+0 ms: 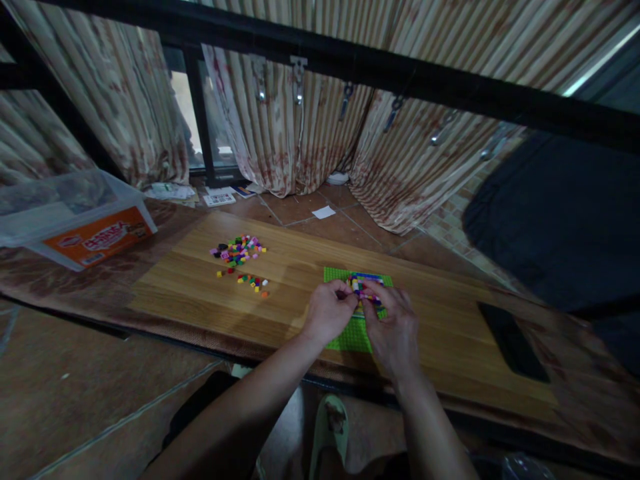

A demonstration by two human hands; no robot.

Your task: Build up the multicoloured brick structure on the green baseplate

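A green baseplate (334,274) lies on a wooden board (200,287), with small coloured bricks (367,279) built up on its far part. My left hand (327,312) rests over the plate's left side, fingers curled and pinched at the bricks. Beside it, my right hand (393,327) covers the plate's right side with its fingertips pressed together on the same cluster of bricks. The two hands touch at the fingertips. What exactly each pinch holds is too small to see.
A loose pile of small coloured bricks (240,253) lies on the board to the left. A clear plastic bin with an orange label (95,237) stands at far left. A dark flat phone-like object (510,340) lies at right. Curtains (280,133) hang behind.
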